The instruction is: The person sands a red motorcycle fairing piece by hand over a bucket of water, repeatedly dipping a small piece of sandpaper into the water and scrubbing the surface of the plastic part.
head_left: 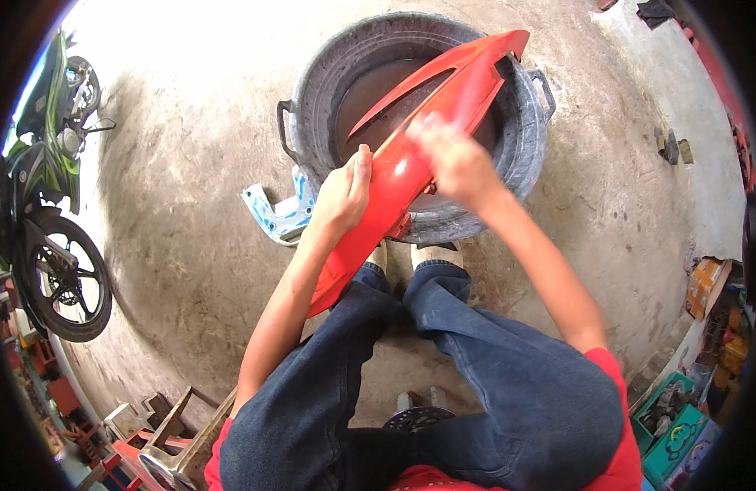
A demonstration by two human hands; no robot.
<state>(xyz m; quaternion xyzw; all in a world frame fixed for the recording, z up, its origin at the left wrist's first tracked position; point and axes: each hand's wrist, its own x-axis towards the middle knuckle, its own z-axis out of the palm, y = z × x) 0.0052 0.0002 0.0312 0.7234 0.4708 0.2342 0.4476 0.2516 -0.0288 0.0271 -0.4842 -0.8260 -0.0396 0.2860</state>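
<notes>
A long, glossy red motorcycle body panel (392, 182) lies slantwise across a dark round tub (521, 168), its forked far end over the tub's right rim and its near end beside my left knee. Closed on the panel's left edge is my left hand (344, 195), thumb up along the side. Farther up the panel, my right hand (458, 164) rests on its surface. Motion smears those fingers, so whether they hold anything cannot be made out. Murky liquid (376, 96) stands in the tub beneath the panel.
A blue-and-white curved plastic piece (281, 214) leans by the tub's left side. Far left stands a green-and-black motorcycle (55, 188). Wooden and metal parts (177, 438) lie at the lower left. Green boxes (672, 438) and clutter line the right wall.
</notes>
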